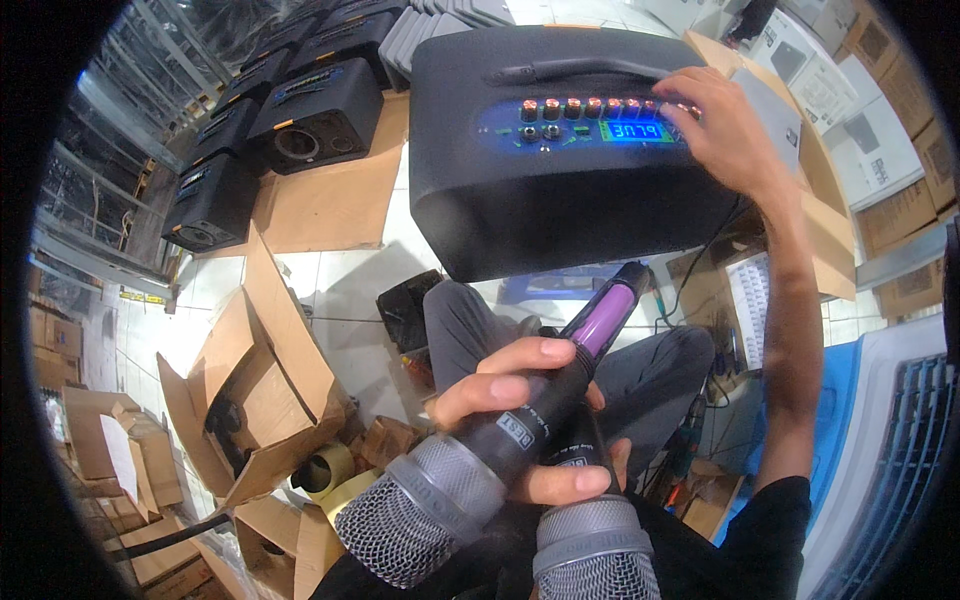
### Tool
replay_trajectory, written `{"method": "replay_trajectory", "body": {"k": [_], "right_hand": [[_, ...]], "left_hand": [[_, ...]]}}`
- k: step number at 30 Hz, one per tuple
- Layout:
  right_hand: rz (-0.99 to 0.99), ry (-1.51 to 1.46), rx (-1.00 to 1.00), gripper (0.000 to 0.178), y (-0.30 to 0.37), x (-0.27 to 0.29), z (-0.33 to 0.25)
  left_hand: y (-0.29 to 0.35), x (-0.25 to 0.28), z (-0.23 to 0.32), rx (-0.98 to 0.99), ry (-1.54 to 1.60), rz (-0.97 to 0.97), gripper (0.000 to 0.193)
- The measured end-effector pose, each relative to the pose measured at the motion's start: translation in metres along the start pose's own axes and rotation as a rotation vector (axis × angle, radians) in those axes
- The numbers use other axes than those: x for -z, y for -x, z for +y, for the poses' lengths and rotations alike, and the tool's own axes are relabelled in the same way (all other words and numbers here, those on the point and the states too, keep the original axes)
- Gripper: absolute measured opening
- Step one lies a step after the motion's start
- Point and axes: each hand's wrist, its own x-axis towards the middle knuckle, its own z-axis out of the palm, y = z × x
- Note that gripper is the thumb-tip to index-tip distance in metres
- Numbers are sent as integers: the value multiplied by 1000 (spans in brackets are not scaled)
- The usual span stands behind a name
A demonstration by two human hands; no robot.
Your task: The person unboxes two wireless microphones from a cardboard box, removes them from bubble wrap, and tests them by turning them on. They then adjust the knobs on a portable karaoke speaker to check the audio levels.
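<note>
Two black handheld microphones with silver mesh heads cross each other in my left hand (520, 400). The upper microphone (530, 420) has a purple band on its handle and points its head down to the left. Below it, partly covered by my fingers, is the second microphone (595, 535), head toward me. My right hand (715, 125) reaches to a large black speaker (560, 200), its fingers closed at the right end of a row of lit control knobs (595, 108). A blue-lit display (637, 131) glows below the knobs. My fingers hide the rightmost knobs.
Several black speakers (315, 120) stand on cardboard at the back left. An open cardboard box (245, 380) and rolls of tape (325, 468) lie to my left. White cartons (850, 120) are stacked at the right, beyond a blue-and-white appliance (870, 440). A cable (700, 245) runs beside the speaker.
</note>
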Motion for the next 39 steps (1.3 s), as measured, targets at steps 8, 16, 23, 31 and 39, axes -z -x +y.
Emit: {"method": "replay_trajectory", "body": {"k": [8,16,23,31,39], "right_hand": [[171,-137,94,21,-30,-32,-45],[520,-80,-179,18,1,1,3],[345,-165,-497,18,41,24,42],[161,-215,-272,24,22,5,23],[-1,48,-161,20,4,14,9]], "left_hand": [[-16,-26,-14,14,-21,340,84],[21,1,-48,48,-941,-104,52],[67,14,-68,291,-689,-126,40],[107,19,-99,184,-698,-81,37],[130,10,-111,230,-586,-130,40]]}}
